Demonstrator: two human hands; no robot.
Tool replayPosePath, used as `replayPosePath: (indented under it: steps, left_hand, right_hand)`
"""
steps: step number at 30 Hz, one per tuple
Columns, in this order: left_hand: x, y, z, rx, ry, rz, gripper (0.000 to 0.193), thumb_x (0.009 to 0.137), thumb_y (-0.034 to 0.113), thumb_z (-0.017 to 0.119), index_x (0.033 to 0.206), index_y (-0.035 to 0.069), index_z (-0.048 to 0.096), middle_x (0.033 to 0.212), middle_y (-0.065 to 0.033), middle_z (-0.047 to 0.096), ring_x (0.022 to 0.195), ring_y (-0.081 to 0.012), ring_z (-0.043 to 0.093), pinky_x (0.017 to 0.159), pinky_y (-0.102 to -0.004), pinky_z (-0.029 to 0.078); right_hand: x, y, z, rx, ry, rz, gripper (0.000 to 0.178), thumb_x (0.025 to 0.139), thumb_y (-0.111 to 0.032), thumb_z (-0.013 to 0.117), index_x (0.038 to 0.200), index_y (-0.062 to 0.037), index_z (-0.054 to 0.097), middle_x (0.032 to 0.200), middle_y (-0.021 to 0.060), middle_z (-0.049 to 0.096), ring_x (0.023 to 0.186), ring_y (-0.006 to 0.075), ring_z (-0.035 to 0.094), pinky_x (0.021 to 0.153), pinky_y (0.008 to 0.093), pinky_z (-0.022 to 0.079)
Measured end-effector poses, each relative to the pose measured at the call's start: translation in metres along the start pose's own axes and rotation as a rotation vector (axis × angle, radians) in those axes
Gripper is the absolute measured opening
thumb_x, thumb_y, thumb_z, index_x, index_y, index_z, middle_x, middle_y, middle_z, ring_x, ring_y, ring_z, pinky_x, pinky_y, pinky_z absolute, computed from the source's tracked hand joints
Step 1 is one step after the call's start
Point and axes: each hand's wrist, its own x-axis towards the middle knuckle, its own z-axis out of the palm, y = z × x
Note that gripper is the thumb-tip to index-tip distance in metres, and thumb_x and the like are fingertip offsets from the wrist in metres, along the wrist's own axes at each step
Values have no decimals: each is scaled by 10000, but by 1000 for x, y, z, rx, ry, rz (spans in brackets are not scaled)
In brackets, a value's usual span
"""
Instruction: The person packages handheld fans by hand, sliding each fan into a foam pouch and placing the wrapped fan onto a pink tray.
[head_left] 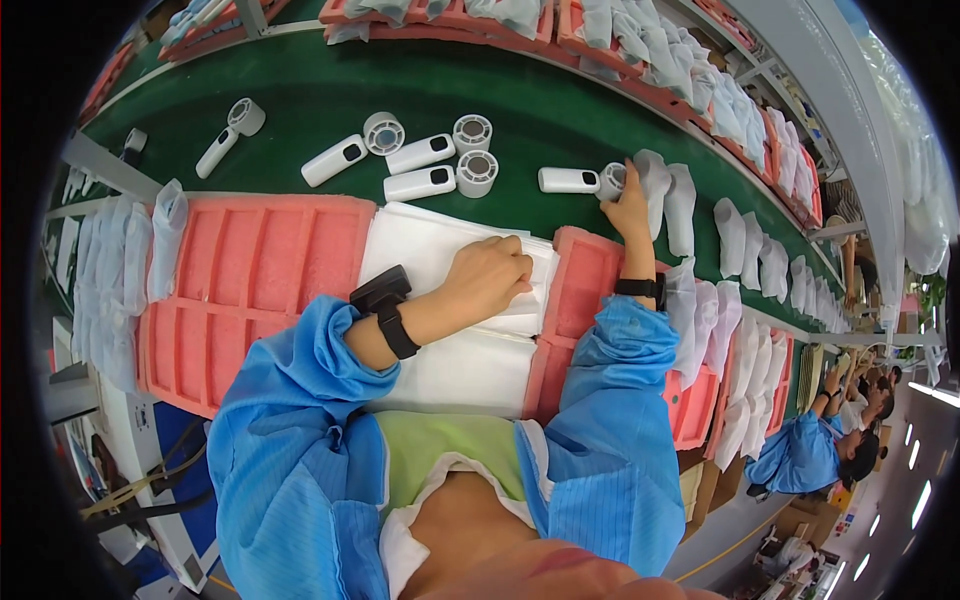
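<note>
My left hand is closed with its fingers curled over a stack of thin white bags or sheets. What its fingertips hold, if anything, is hidden. My right hand reaches out to the green belt, thumb and fingers closed about the round head of a white handheld fan. Right beside that hand stands a fan in a frosted sleeve. Farther left on the belt lie several bare white handheld fans, each with a round ring head and a dark patch on the handle.
A pink compartment tray flanks the stack on the left, another pink tray on the right. Sleeved fans line the belt to the right. Loaded pink trays fill the far shelf. Co-workers in blue sit farther right.
</note>
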Motion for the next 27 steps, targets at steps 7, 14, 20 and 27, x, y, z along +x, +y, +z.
replayPosePath:
  steps: [7,14,20,27]
  left_hand:
    - [7,-7,-21,-332,-111,-164,137,773,175,722,796,59,654,820,-69,612,742,-241,612,630,-352,474]
    - [16,-33,-61,-664,86,-182,127,815,153,713,822,41,653,767,-25,619,607,-124,530,563,-270,424]
    - [19,-23,-92,-892,132,-246,139,864,156,694,839,33,633,764,23,614,617,-67,488,561,-228,400]
    - [12,16,-109,-1158,377,-231,116,936,175,622,933,61,601,833,14,616,734,-70,546,665,-231,428]
  right_hand:
    - [-1,-64,-19,664,-501,509,562,601,-64,733,1127,7,548,1012,78,617,925,156,590,807,284,479]
    - [19,-125,-93,783,-168,300,508,644,-139,707,1106,3,552,1011,76,602,904,164,578,831,281,450]
    - [-1,-173,-169,1014,-305,-37,528,593,-181,710,1053,-2,524,1005,79,593,895,150,574,809,261,446]
    - [-18,-224,-119,794,-446,-137,572,580,-84,729,1106,0,518,1030,106,560,929,188,572,823,276,450]
